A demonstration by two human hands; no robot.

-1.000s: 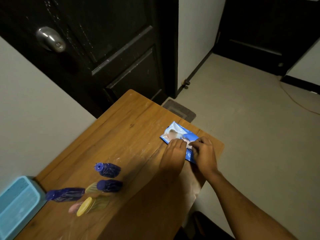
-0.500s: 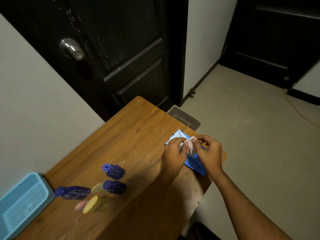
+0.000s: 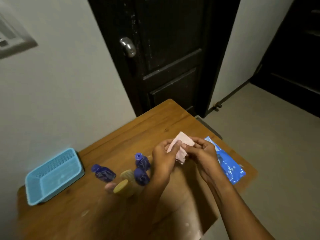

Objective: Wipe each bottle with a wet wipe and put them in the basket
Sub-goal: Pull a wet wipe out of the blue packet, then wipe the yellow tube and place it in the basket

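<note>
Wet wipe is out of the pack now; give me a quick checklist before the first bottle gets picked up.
1. Pale pink wet wipe held in both hands, left hand and right hand: ok.
2. Wipe fully unfolded: not ok, it looks bunched.
3. A hand free to lift a bottle: not ok, both hold the wipe.
4. Small dark blue bottles within reach beside the left hand on the wooden table: ok.
5. Light blue plastic basket open, nothing seen inside: ok.
6. Blue wipe pack resealed: cannot tell.

Wipe pulled out of pack
Both hands lifted wet wipe (image 3: 181,148) clear; blue pack (image 3: 228,166) was left at frame right.
</note>
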